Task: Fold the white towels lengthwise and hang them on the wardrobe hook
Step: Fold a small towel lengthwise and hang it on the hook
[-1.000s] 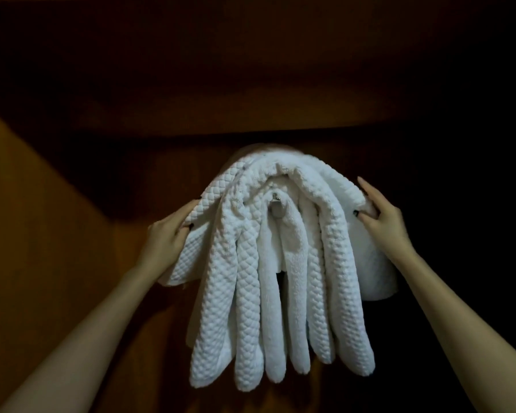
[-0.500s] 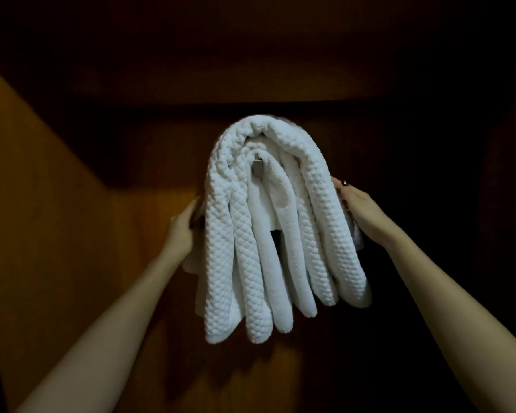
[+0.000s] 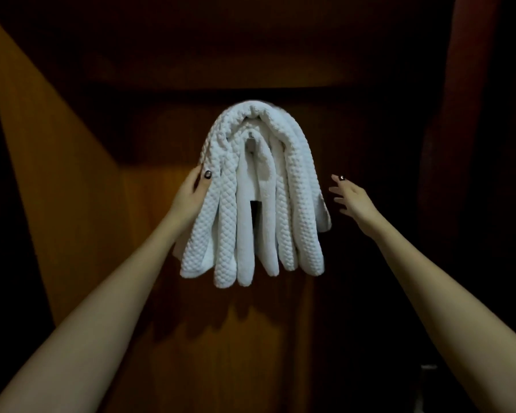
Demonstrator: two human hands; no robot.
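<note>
Several folded white towels [image 3: 259,198] hang in a bunch over a small metal hook [image 3: 251,143] on the dark wooden wardrobe wall, their folded ends dangling down. My left hand [image 3: 191,198] rests against the left side of the bunch, thumb on the front of the outer towel and the other fingers hidden behind it. My right hand [image 3: 352,199] hovers just right of the towels with fingers spread, clear of the cloth.
The wardrobe's brown wooden back panel [image 3: 280,338] lies behind the towels. A lit side wall [image 3: 57,189] slants on the left, and a dark panel [image 3: 474,144] stands on the right. A shelf or top board [image 3: 251,70] runs overhead.
My right hand has come off the towels and moved out to the right with its fingers spread. My left hand stays on the left side. The view has pulled back slightly.
</note>
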